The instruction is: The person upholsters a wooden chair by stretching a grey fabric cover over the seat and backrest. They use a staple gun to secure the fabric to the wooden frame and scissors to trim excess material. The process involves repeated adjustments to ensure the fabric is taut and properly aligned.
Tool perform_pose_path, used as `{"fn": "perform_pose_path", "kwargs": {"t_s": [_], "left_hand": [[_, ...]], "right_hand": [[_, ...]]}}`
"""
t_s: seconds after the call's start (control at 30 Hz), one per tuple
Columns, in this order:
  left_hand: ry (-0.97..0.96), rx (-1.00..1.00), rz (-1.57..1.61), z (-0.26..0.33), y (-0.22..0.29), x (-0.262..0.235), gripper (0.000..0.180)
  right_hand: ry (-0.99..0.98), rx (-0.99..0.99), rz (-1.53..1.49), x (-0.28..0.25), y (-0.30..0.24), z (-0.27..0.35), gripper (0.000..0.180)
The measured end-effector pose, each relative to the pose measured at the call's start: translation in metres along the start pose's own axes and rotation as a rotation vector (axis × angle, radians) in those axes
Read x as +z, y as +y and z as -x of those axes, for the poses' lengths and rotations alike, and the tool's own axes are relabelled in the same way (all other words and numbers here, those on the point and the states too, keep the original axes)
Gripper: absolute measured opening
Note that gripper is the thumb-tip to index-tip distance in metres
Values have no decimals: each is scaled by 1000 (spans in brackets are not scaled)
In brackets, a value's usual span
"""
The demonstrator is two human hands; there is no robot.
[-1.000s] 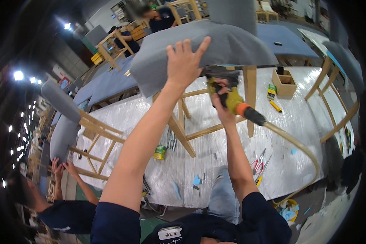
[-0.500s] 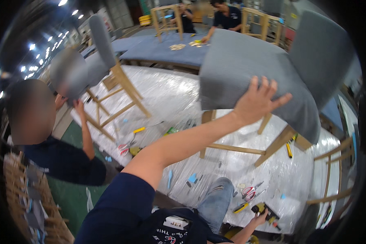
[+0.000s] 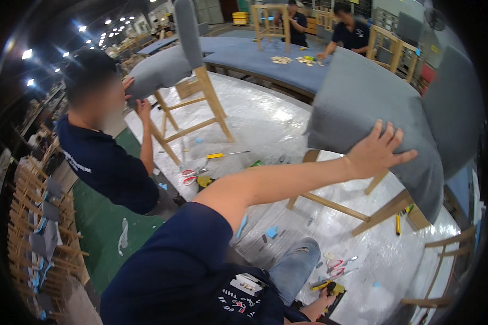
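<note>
My left hand lies on the front side of a grey upholstered chair seat, its fingers spread over the cloth. The cloth hangs loose at the lower corner beside the backrest. Wooden legs and a stretcher show below, standing on the plastic-covered table. At the lower right, close to my body, my right hand grips a yellow-and-black staple gun; its lower part is cut off by the frame. Red-handled scissors lie just beyond it.
To the left a co-worker handles another grey chair. Yellow-handled tools, more scissors and blue scraps lie on the table. Several wooden frames are stacked at far left. Two people work behind a blue-grey table.
The view has swung left, so the chairs appear farther right. My right hand has drawn the staple gun left and closer to my body. My left hand stays on the seat.
</note>
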State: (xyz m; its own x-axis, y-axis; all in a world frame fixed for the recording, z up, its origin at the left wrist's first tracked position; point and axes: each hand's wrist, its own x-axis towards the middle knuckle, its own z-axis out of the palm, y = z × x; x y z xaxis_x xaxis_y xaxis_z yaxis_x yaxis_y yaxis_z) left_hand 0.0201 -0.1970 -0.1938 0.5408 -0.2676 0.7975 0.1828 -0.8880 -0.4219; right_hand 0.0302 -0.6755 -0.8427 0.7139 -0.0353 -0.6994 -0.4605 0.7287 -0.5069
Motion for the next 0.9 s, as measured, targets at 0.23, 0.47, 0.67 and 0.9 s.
{"fn": "perform_pose_path", "kwargs": {"t_s": [0.23,0.47,0.67,0.9], "left_hand": [[-119,21,76,-16,2,-25,66],[-615,-146,457,-43,-134,-23,77],[-782,-223,562,-42,-119,-16,84],[-669,-205,487,-27,-93,-69,80]], "right_hand": [[67,173,556,96,-63,52,73],[-505,-262,887,248,-179,157,59],[-670,-831,896,435,-321,281,50],[-625,-1502,675,616,-311,447,74]]}}
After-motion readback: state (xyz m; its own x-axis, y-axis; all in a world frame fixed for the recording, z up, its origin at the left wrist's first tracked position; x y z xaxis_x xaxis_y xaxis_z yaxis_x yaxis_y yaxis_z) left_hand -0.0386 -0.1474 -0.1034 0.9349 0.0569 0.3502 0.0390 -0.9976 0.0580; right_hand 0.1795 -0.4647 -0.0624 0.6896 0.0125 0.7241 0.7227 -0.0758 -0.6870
